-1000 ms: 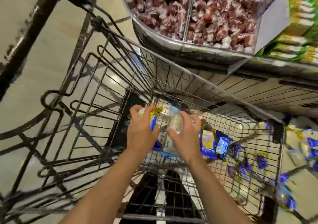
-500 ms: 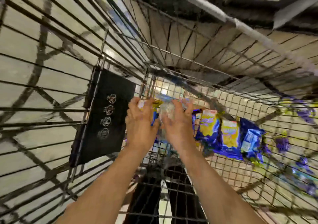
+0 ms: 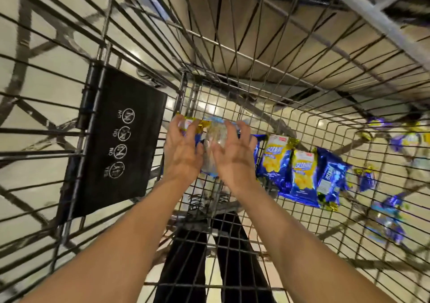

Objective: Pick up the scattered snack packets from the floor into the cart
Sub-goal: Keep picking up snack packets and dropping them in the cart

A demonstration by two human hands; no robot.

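Both my hands reach deep into the wire cart [image 3: 235, 102], close above its mesh floor. My left hand [image 3: 181, 156] holds a blue snack packet with a gold edge [image 3: 193, 123]. My right hand [image 3: 235, 158] rests with spread fingers on a clear-and-blue packet [image 3: 215, 139] pressed between the two hands. To the right of my hands, three blue-and-yellow snack packets [image 3: 302, 174] lie in a row on the cart floor. More blue packets [image 3: 386, 223] show blurred through the cart's right wall, on the floor outside.
A black plastic seat flap [image 3: 116, 144] with white symbols hangs on the cart's left side. Wire walls rise all around my arms. Legs in black trousers [image 3: 186, 263] show through the mesh below. A shelf base [image 3: 267, 35] stands beyond the cart's far wall.
My hands have gone lower into the cart with the packets, and the view has closed in on the basket. My fingers have spread wider over the packets.
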